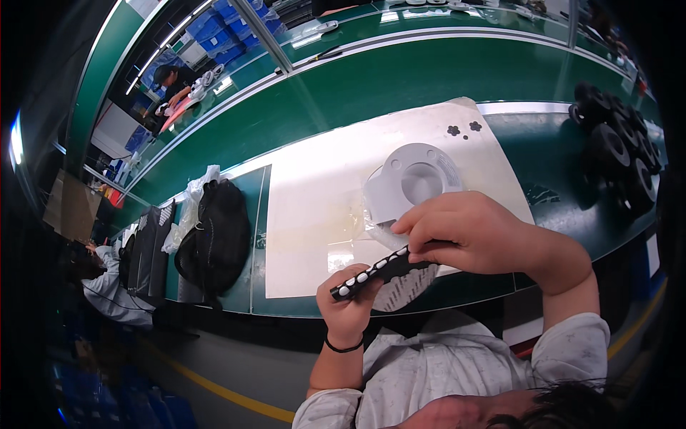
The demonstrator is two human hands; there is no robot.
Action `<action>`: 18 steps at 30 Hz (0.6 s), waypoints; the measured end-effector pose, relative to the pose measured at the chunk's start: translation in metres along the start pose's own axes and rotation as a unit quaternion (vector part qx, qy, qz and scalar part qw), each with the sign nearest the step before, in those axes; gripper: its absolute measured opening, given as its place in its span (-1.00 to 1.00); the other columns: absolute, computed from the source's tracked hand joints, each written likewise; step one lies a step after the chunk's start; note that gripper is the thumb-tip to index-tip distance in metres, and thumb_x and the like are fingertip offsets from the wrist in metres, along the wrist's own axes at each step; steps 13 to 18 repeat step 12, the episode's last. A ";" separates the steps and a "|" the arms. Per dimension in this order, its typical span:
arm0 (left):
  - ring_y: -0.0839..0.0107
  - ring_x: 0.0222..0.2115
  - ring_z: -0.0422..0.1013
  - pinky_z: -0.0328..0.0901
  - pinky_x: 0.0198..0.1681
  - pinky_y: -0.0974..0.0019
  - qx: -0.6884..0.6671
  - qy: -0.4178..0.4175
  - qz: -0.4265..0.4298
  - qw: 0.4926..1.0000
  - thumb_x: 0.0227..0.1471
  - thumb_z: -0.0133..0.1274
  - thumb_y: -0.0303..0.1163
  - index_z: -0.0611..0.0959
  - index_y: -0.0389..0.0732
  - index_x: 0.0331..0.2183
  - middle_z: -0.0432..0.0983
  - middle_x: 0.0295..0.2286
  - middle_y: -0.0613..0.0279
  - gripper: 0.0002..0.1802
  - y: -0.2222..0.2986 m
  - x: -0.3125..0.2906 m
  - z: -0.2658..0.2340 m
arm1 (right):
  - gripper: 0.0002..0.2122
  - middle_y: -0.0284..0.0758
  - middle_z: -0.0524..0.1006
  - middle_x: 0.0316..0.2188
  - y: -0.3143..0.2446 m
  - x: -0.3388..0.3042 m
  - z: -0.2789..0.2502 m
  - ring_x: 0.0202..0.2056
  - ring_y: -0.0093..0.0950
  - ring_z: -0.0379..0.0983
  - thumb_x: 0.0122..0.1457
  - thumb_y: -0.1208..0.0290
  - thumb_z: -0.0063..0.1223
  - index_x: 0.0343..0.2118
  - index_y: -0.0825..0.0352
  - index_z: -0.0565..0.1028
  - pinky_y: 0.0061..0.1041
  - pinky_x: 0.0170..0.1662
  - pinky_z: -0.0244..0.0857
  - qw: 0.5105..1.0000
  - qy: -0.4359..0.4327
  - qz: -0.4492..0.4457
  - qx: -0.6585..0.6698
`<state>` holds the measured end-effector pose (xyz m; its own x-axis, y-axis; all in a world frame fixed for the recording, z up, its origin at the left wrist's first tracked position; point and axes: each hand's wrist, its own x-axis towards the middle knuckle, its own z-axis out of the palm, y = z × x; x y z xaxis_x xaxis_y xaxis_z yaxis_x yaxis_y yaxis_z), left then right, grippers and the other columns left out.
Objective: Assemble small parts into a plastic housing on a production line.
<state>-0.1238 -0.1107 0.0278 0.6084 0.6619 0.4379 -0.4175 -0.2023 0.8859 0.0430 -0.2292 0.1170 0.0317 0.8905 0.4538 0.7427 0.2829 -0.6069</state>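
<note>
My left hand [344, 304] is closed around the near end of a black strip with white oval spots [382, 272], held tilted above the front edge of the bench. At the strip's upper end my right hand [461, 232] has its fingers pinched together; whether a small piece is between the fingertips is hidden. A pale rounded piece with printed lines [406, 289] shows just below the strip. Beyond my right hand, a light grey plastic housing with a round recess [446, 168] lies on clear plastic film [355, 218]. Small black flower-shaped pieces [454, 131] rest at the mat's far right.
A white mat [307, 186] covers part of the green bench [286, 306]. Black round parts [618, 143] are piled at the right. A black bag [221, 232] and crumpled clear plastic [191, 207] stand left. Other people [175, 82] work at the far left.
</note>
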 end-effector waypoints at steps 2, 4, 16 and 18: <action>0.58 -0.58 0.28 0.18 -0.52 0.56 0.001 0.005 0.002 1.000 -0.24 0.15 -0.57 0.50 -0.40 -0.53 0.44 -0.56 0.21 -0.85 0.000 -0.001 -0.002 | -0.90 -0.33 0.46 -0.34 0.003 0.001 -0.003 -0.35 -0.37 0.39 -0.16 0.52 0.09 -0.51 0.31 0.45 -0.48 -0.30 0.26 1.000 -0.012 0.004 0.027; 0.58 -0.58 0.28 0.18 -0.52 0.56 0.001 0.010 0.003 1.000 -0.23 0.14 -0.57 0.50 -0.40 -0.53 0.44 -0.56 0.20 -0.85 -0.001 -0.001 -0.003 | -0.92 -0.33 0.44 -0.31 0.004 0.001 -0.006 -0.34 -0.37 0.38 -0.12 0.52 0.04 -0.49 0.30 0.44 -0.45 -0.28 0.24 0.998 -0.024 0.009 0.055; 0.54 -0.58 0.29 0.19 -0.51 0.54 0.015 0.007 0.006 1.000 -0.24 0.17 -0.52 0.51 -0.40 -0.44 0.44 -0.57 0.17 -0.77 -0.004 -0.002 -0.008 | -0.86 -0.33 0.42 -0.24 0.000 0.001 -0.018 -0.19 -0.36 0.32 -0.11 0.56 0.00 -0.41 0.28 0.46 -0.46 -0.16 0.19 1.000 -0.020 0.011 0.013; 0.54 -0.58 0.29 0.19 -0.51 0.54 0.015 0.007 0.006 1.000 -0.24 0.17 -0.52 0.51 -0.40 -0.44 0.44 -0.57 0.17 -0.77 -0.004 -0.002 -0.008 | -0.86 -0.33 0.42 -0.24 0.000 0.001 -0.018 -0.19 -0.36 0.32 -0.11 0.56 0.00 -0.41 0.28 0.46 -0.46 -0.16 0.19 1.000 -0.020 0.011 0.013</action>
